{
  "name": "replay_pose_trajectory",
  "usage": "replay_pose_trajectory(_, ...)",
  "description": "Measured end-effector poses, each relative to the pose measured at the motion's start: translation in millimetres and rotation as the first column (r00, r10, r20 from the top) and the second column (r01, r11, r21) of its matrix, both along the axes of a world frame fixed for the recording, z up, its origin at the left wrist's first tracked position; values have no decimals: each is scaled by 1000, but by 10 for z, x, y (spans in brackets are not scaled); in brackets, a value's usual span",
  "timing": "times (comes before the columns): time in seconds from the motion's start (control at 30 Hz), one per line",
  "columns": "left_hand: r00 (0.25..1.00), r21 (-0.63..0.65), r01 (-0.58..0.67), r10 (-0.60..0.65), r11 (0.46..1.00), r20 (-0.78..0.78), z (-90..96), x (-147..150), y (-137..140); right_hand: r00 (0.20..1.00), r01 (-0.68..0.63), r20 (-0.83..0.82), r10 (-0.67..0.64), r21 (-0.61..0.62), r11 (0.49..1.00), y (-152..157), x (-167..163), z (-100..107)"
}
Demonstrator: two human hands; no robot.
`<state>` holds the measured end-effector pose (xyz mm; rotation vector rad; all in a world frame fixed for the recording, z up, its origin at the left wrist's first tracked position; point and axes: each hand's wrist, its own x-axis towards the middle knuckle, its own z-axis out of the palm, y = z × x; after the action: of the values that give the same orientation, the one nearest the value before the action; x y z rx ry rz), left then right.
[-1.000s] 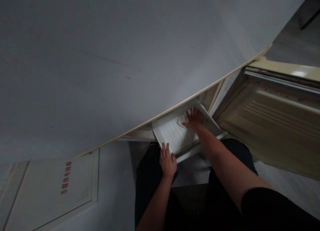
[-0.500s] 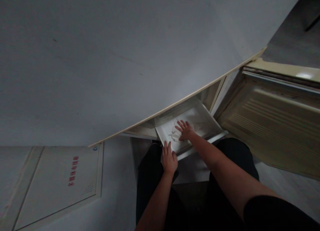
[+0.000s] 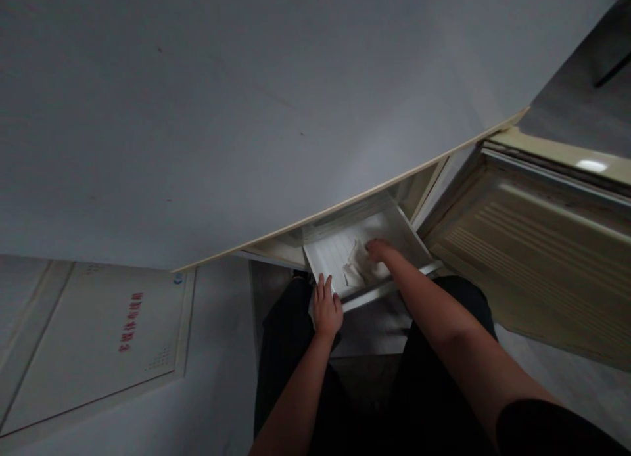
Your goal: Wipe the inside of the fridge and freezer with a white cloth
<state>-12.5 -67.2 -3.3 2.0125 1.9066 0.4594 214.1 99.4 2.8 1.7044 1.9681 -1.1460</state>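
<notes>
A white drawer [image 3: 335, 244] is pulled partway out of a cream-edged fridge. My left hand [image 3: 328, 309] grips its near left corner, fingers over the rim and thumb by the front edge. Inside the drawer lies a crumpled whitish cloth [image 3: 355, 267]; whether it is fabric or paper I cannot tell. My right hand [image 3: 378, 250] reaches over the front edge, its fingers curled closed at the upper right part of the cloth. Its fingertips are partly hidden.
The large pale fridge side [image 3: 276, 114] fills the upper view. An open fridge door [image 3: 532, 246] stands at the right. A white wall panel [image 3: 98, 338] with red lettering is at the left. My knees flank the drawer.
My right hand was spread flat on the cloth; now it is closed and slightly right, with the cloth bunched up beside it. My left hand stays on the drawer corner. The view has shifted a little.
</notes>
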Motion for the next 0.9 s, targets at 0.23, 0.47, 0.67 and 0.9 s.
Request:
replay_pose_trajectory(0.23,1000,9,-7,7,1000,-9,8,8,2,998,53,28,-57,123,991,195,71,448)
replay_pose_trajectory(0.47,1000,9,-2,2,1000,-15,5,7,2,907,238,260,-332,334,912,-40,-13,215)
replay_pose_trajectory(0.67,1000,17,-6,6,1000,-10,14,18,-6,905,269,273,-326,228,936,-164,-126,-379)
replay_pose_trajectory(0.9,1000,27,-20,20,999,-7,13,40,-3,986,-169,53,161,347,922,-196,-467,-573)
